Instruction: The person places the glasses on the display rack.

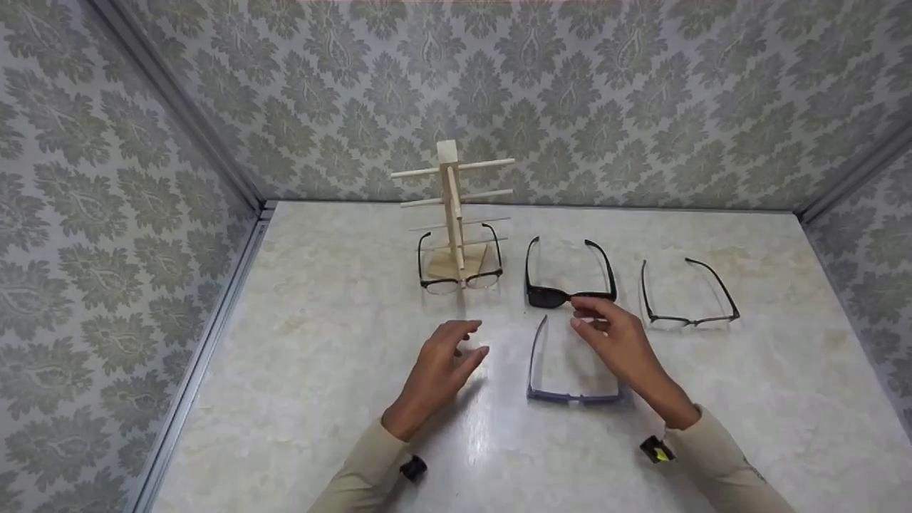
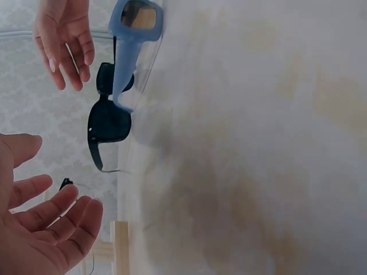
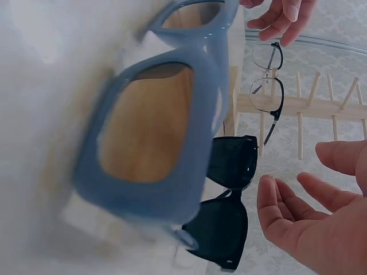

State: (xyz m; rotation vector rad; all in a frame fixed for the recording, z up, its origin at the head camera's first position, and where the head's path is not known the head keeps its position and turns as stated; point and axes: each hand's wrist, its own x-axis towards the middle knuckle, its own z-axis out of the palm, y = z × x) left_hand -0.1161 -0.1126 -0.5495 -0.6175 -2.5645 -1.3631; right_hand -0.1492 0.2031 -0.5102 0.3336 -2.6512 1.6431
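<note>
My right hand [image 1: 620, 345] hovers just in front of a pair of black sunglasses [image 1: 547, 298], fingers loosely bent and holding nothing. The right wrist view shows a gap between its fingertips and the dark lenses [image 3: 221, 229]. Below that hand lie blue-framed sunglasses [image 1: 552, 396] with brownish lenses, partly covered by it in the head view. My left hand [image 1: 438, 367] is held above the table, fingers relaxed, touching nothing. Beyond it, dark half-rimmed glasses [image 1: 488, 275] sit at the lower part of a wooden display stand [image 1: 450, 192], their temples pointing back past its post.
Clear-lensed glasses with thin dark temples [image 1: 727, 292] lie on the right of the marbled table [image 1: 306, 370]. The stand's upper pegs [image 1: 488, 164] stick out bare on both sides. Patterned walls [image 1: 484, 92] close off the back and sides.
</note>
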